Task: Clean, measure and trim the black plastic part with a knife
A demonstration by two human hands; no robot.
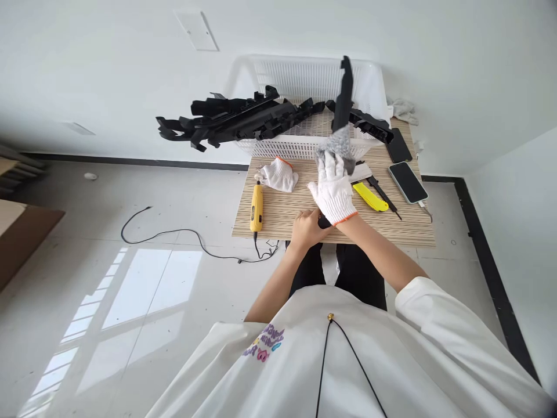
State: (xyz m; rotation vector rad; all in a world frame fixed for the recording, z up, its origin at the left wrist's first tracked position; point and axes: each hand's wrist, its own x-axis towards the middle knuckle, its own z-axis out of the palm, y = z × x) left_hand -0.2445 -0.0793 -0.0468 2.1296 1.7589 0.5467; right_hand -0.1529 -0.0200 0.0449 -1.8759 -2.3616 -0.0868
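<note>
A long black plastic strip (345, 93) stands nearly upright over the wooden table (282, 217). My bare left hand (308, 227) is closed round its lower end at the table's near edge. Higher up, my right hand (333, 190) wears a white glove with an orange cuff. It presses a grey cloth (337, 148) against the strip, fingers wrapped round the cloth. The part of the strip behind the glove is hidden.
A white basket (374, 81) at the table's far side holds several black plastic parts (235, 119) sticking out left. On the table lie a spare white glove (281, 174), a corded yellow tool (256, 212), a yellow knife (369, 197) and two phones (408, 182). A cable (174, 235) trails across the floor.
</note>
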